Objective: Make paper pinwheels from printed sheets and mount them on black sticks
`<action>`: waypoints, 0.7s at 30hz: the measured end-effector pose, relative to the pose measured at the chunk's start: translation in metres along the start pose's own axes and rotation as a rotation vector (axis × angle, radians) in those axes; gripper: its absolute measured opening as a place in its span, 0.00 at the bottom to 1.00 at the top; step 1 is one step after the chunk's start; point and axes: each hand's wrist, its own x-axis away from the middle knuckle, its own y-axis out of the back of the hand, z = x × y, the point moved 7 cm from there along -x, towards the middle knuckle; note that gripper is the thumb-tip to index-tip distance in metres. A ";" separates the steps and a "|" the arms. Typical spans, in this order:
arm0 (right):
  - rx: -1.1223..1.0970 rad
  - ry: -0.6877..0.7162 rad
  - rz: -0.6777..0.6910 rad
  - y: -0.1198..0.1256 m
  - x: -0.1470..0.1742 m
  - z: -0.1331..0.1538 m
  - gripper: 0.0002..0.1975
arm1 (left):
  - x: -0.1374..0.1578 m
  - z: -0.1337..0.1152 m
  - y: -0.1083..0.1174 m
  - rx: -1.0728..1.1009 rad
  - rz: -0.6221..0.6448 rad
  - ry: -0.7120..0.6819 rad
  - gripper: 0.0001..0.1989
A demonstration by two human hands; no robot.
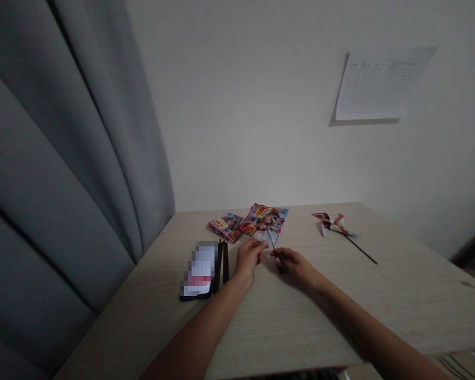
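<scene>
My left hand [250,257] is closed in a pinch at the lower edge of a colourful printed sheet [264,217], which is raised a little off the table. In my right hand [295,264] is a pair of scissors [281,259] with dark handles, the fingers wrapped round them. Their thin blades point up and away, in front of the sheet's lower part; whether they touch the paper I cannot tell. A stack of similar printed sheets [226,227] lies just left of the held one.
A phone [200,269] with a lit, blurred screen lies left of my left forearm, beside several dark sticks [225,264]. A paper pinwheel [334,225] on a dark stick rests at the right of the wooden table [237,338]. Grey curtains [83,132] hang along the left.
</scene>
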 end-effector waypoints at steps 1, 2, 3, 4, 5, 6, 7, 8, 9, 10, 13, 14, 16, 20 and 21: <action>0.018 0.009 -0.004 0.001 0.000 0.001 0.24 | 0.000 0.001 0.000 0.006 -0.001 0.008 0.17; 0.040 0.018 -0.006 0.001 0.000 0.002 0.23 | 0.000 0.002 0.000 0.011 -0.001 0.016 0.18; 0.062 0.025 -0.007 0.002 0.001 0.003 0.22 | -0.001 0.004 0.000 0.015 -0.002 0.025 0.19; 0.080 0.031 -0.008 0.002 0.001 0.003 0.22 | -0.001 0.005 0.001 0.021 -0.002 0.034 0.20; 0.095 0.035 -0.013 0.003 0.002 0.003 0.21 | -0.001 0.005 0.001 0.029 -0.002 0.042 0.21; 0.109 0.041 -0.020 0.004 0.002 0.002 0.21 | -0.002 0.006 0.001 0.040 -0.005 0.048 0.22; 0.127 0.048 -0.032 0.005 0.002 0.002 0.21 | -0.002 0.006 0.001 0.053 -0.008 0.050 0.23; 0.147 0.053 -0.047 0.006 0.002 0.001 0.21 | -0.002 0.005 0.002 0.067 -0.014 0.051 0.23; 0.170 0.056 -0.059 0.007 0.003 0.000 0.21 | -0.003 0.005 0.003 0.081 -0.025 0.050 0.23; 0.191 0.055 -0.065 0.007 0.003 -0.001 0.21 | -0.003 0.004 0.004 0.091 -0.039 0.046 0.23; 0.230 0.043 -0.065 0.007 0.002 -0.004 0.21 | -0.004 0.002 0.007 0.097 -0.078 0.021 0.24; 0.233 0.043 -0.059 0.007 0.003 -0.004 0.21 | -0.004 0.001 0.008 0.097 -0.084 0.014 0.24; 0.236 0.051 -0.048 0.006 0.003 -0.003 0.21 | -0.005 0.001 0.009 0.093 -0.089 0.000 0.24; 0.272 0.063 -0.049 0.006 0.004 0.000 0.22 | -0.005 0.000 0.009 0.083 -0.097 -0.017 0.24; 0.275 0.060 -0.042 0.006 0.004 0.001 0.22 | -0.004 0.000 0.008 0.079 -0.099 -0.020 0.24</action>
